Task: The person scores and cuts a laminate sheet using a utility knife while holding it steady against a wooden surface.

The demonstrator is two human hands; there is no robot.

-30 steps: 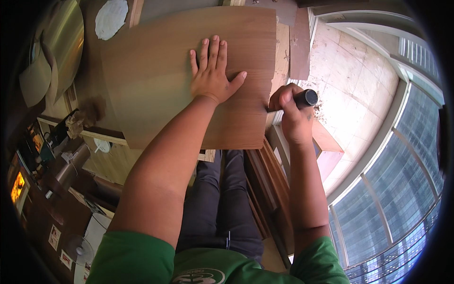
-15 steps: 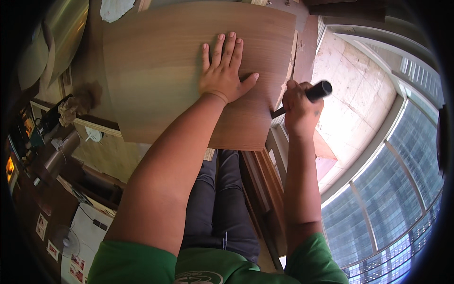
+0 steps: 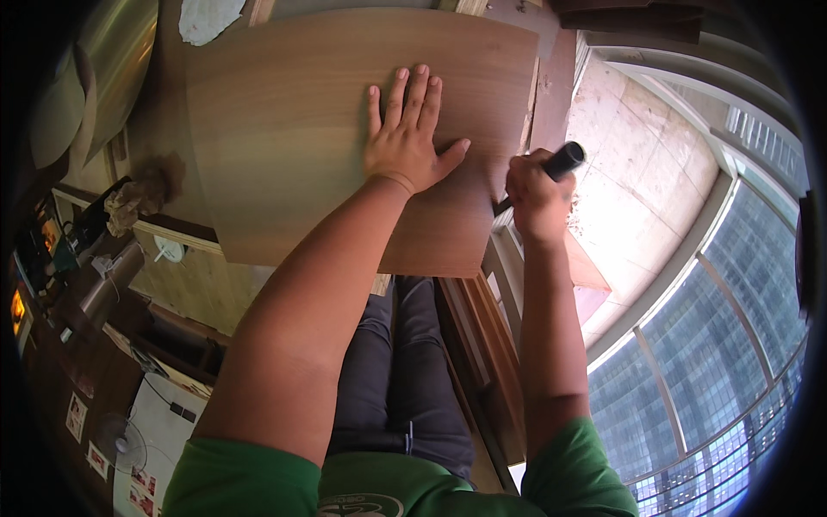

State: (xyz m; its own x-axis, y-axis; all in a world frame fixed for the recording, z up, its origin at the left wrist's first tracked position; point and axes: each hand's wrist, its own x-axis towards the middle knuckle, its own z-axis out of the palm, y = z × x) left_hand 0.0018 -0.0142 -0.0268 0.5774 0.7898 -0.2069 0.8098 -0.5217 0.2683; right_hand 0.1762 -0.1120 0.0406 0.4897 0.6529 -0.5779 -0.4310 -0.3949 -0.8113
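My left hand (image 3: 405, 138) lies flat with fingers spread on a brown wood-grain sheet (image 3: 284, 103), pressing over its right half. At the sheet's right edge, my right hand (image 3: 538, 194) grips a black-handled tool (image 3: 564, 159), whose dark narrow lower part reaches down to that edge. What the tool's tip is like is too small to tell. The sheet lies over light wooden strips (image 3: 465, 7) and its near edge is above my legs.
Curved shiny sheets (image 3: 121, 60), a white crumpled piece (image 3: 207, 17) and crumpled brown paper (image 3: 125, 207) lie at the left. A fan (image 3: 125, 448) stands lower left. Right are pale tiles (image 3: 646, 155), window panes (image 3: 706, 362) and stacked wooden boards (image 3: 469, 345) below.
Over the last second the view has shifted slightly. My right hand with the tool moved along the sheet's edge and, since half a second ago, slightly left. My left hand stays spread on the sheet.
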